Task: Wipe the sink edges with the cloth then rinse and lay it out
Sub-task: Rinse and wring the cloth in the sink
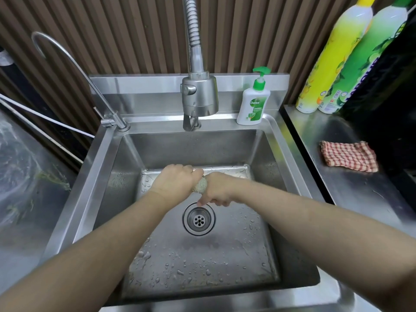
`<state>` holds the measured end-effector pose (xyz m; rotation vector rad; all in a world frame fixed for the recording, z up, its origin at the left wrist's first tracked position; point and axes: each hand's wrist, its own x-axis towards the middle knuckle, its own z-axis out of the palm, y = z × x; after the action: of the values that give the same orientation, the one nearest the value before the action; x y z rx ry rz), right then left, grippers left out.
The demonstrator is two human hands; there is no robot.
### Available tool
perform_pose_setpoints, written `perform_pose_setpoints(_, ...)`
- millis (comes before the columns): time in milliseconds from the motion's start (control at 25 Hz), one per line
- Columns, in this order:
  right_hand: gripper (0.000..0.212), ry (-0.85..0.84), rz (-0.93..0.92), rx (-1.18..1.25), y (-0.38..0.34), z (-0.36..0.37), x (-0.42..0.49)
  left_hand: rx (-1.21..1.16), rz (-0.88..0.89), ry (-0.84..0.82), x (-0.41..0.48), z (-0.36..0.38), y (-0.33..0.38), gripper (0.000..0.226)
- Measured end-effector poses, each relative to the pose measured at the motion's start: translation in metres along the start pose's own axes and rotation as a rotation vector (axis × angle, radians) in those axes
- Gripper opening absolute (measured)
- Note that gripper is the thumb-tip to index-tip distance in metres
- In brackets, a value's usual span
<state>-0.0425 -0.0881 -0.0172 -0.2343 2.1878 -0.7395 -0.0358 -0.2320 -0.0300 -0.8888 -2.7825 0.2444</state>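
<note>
Cloth (201, 185) is clenched in your left hand (177, 179) and right hand (217, 190), so twist opposite ways over the drain (199, 219).

A white soap bottle (253, 102) with a green pump stands by the slatted wall (135, 41). A red-checked rag (349, 156) lies on the right counter (351, 194). Behind it, a yellow bottle (333, 52) and a green bottle (364, 64) stand side by side.

Most of the cloth (201, 185) is hidden between the left hand (174, 179) and the right hand (216, 190).
</note>
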Motion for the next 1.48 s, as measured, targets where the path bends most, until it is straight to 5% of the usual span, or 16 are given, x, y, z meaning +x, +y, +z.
perform_pose_setpoints(120,0.022,0.341,-0.010,-0.332,-0.003,0.015,0.006,-0.137,-0.273,-0.356,0.003,0.000,0.010,0.026)
perform_pose_setpoints(400,0.033,0.319,-0.068,-0.553,0.010,0.030,0.024,-0.581,-0.493,-0.589,-0.003,0.032,0.016,0.009)
perform_pose_setpoints(920,0.037,0.227,-0.223,-0.778,0.011,0.028,0.034,-1.140,-0.723,-0.859,-0.013,0.033,0.009,0.022)
perform_pose_setpoints(1080,0.038,0.281,-0.234,-0.796,0.016,0.027,0.033,-1.094,-0.690,-0.783,-0.010,0.036,0.012,0.019)
perform_pose_setpoints(1240,0.033,0.450,-0.208,-0.666,0.025,0.024,0.027,-0.722,-0.567,-0.504,-0.005,0.034,0.024,0.015)
perform_pose_setpoints(1280,0.032,0.458,-0.201,-0.565,0.031,0.021,0.024,-0.785,-0.542,-0.467,-0.007,0.033,0.023,0.025)
perform_pose_setpoints(1360,0.035,0.432,-0.212,-0.269,0.045,0.011,0.016,-1.268,-0.630,-0.437,-0.012,0.024,0.018,0.033)
perform_pose_setpoints(1480,0.038,0.436,-0.284,0.000,0.056,0.005,-0.002,-1.701,-0.784,-0.381,-0.016,0.005,0.019,0.023)
